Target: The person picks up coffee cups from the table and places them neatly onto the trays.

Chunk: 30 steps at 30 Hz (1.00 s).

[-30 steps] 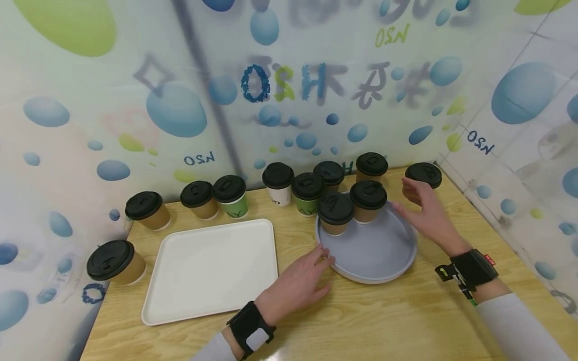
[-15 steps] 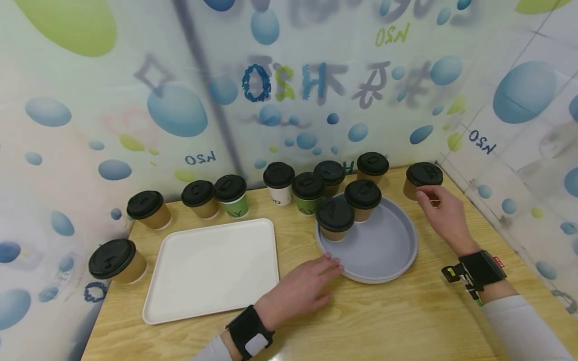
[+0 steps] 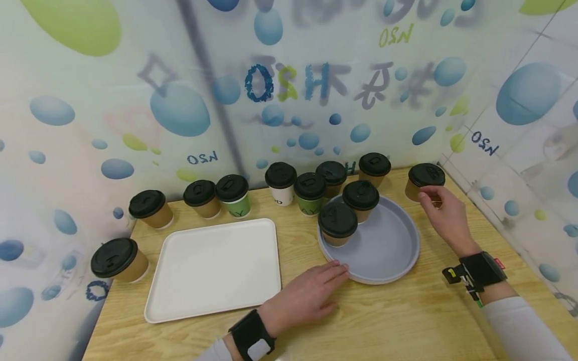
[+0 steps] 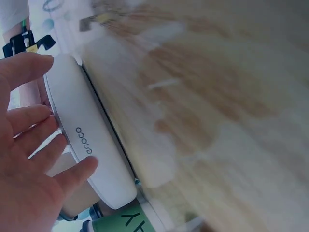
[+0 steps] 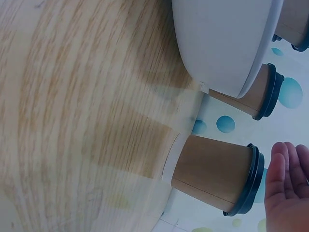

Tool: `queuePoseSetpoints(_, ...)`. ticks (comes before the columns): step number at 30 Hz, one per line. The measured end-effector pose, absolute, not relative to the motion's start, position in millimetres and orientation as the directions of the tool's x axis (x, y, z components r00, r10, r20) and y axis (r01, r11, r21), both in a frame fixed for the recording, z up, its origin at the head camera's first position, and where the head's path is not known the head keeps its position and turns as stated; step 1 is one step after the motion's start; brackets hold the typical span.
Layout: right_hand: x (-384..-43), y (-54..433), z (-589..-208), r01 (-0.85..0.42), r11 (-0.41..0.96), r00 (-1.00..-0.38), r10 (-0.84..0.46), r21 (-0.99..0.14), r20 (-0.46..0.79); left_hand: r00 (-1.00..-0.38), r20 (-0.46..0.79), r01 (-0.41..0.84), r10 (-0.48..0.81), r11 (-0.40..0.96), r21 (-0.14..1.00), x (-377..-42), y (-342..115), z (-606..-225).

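Observation:
My left hand (image 3: 307, 296) lies at the front left of a round grey-blue tray (image 3: 384, 268), fingertips right at its rim. In the left wrist view its fingers are spread beside the tray's white side (image 4: 91, 140). Two brown paper cups with black lids, a nearer cup (image 3: 337, 224) and a farther cup (image 3: 361, 196), stand on the tray's left part. My right hand (image 3: 447, 215) is in front of a brown lidded cup (image 3: 424, 179) at the far right. The right wrist view shows a gap between its fingers (image 5: 280, 169) and that cup's lid.
A white rectangular tray (image 3: 212, 271) lies on the left. Several lidded cups line the back, among them a white cup (image 3: 281, 183) and a green cup (image 3: 232, 195). A brown cup (image 3: 119, 260) stands left of the white tray. A printed wall sheet (image 3: 289, 115) rises behind.
My right hand has moved right, away from the round tray's rim to the far-right cup. My left hand has slid slightly right. The two cups on the round tray have shifted counterclockwise.

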State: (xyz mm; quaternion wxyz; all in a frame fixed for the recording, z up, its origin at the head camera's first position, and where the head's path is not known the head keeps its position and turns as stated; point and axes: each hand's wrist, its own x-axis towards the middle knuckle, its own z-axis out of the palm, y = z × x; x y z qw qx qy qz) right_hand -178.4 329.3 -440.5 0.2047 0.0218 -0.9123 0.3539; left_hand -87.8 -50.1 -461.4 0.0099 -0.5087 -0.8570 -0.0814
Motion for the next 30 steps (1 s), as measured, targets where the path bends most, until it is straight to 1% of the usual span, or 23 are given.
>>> queuePoseSetpoints(1,-179,330,-440,-0.184,0.749,-0.915,0.106,-0.636,0.39,-0.49,0.117,0.87,0.864,0.474,0.136,-88,-50,-462)
queuePoseSetpoints(2,-179,330,-440,-0.182,0.752,-0.914,0.108,-0.633,0.391,-0.51,0.139,0.858,0.849,0.49,0.153,-88,-51,-462)
queuePoseSetpoints(4,-180,332,-440,-0.18,0.754,-0.913,0.11,-0.632,0.392,-0.585,0.196,0.807,0.787,0.541,0.235,-89,-52,-461)
queuePoseSetpoints(6,-179,334,-439,-0.176,0.755,-0.912,0.117,-0.632,0.394,-0.69,0.241,0.713,0.682,0.584,0.388,-95,-53,-460)
queuePoseSetpoints(7,-179,335,-438,-0.174,0.755,-0.91,0.122,-0.632,0.397,-0.755,0.226,0.635,0.615,0.601,0.486,-99,-53,-459)
queuePoseSetpoints(8,-179,336,-437,-0.17,0.756,-0.908,0.128,-0.632,0.398,-0.808,0.216,0.559,0.549,0.595,0.578,-105,-53,-458)
queuePoseSetpoints(10,-178,337,-436,-0.163,0.754,-0.906,0.141,-0.636,0.4,-0.884,0.165,0.407,0.438,0.546,0.732,-119,-52,-457)
queuePoseSetpoints(12,-178,338,-435,-0.153,0.756,-0.904,0.153,-0.637,0.399,-0.927,0.098,0.274,0.361,0.477,0.835,-133,-50,-457)
queuePoseSetpoints(15,-178,340,-435,-0.141,0.755,-0.901,0.171,-0.64,0.4,-0.951,0.006,0.136,0.309,0.4,0.906,-150,-46,-458)
queuePoseSetpoints(19,-181,344,-436,-0.127,0.739,-0.89,0.209,-0.662,0.404,-0.948,-0.091,0.015,0.304,0.33,0.944,-163,-41,-458)
queuePoseSetpoints(22,-185,347,-437,-0.093,0.705,-0.875,0.28,-0.703,0.396,-0.942,-0.103,-0.008,0.318,0.286,0.958,-169,-39,-461)
queuePoseSetpoints(27,-191,348,-438,-0.048,0.606,-0.827,0.421,-0.794,0.372,-0.926,-0.072,0.031,0.371,0.263,0.964,-179,-40,-472)
queuePoseSetpoints(30,-195,350,-439,-0.045,0.565,-0.814,0.457,-0.824,0.358,-0.908,-0.071,0.037,0.413,0.248,0.968,-180,-41,-477)
